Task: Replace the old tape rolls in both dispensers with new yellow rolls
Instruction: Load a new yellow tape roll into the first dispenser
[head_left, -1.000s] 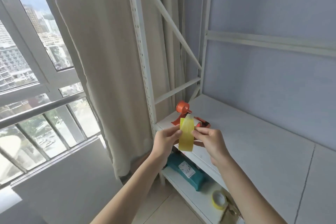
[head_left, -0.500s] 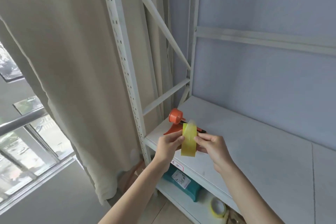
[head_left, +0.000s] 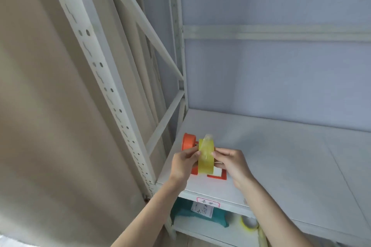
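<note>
I hold a yellow tape roll (head_left: 206,157) edge-on between both hands, just above the left end of the white shelf (head_left: 281,156). My left hand (head_left: 183,164) pinches its left side and my right hand (head_left: 230,163) pinches its right side. A loose, clear end of tape sticks up at the top of the roll. Behind and under the roll lies an orange tape dispenser (head_left: 189,143); its round hub shows at the left and its orange frame below my fingers. My hands and the roll hide most of it.
A perforated white rack post (head_left: 104,78) and a diagonal brace stand at the left, with a beige curtain behind. On the lower shelf lie a teal bag (head_left: 192,213) with a white label and another yellow tape roll (head_left: 249,223). The wall closes the back.
The view has swung right and down, so the window is gone from sight. My hands and the yellow roll stay together above the orange dispenser, now closer over the shelf.
</note>
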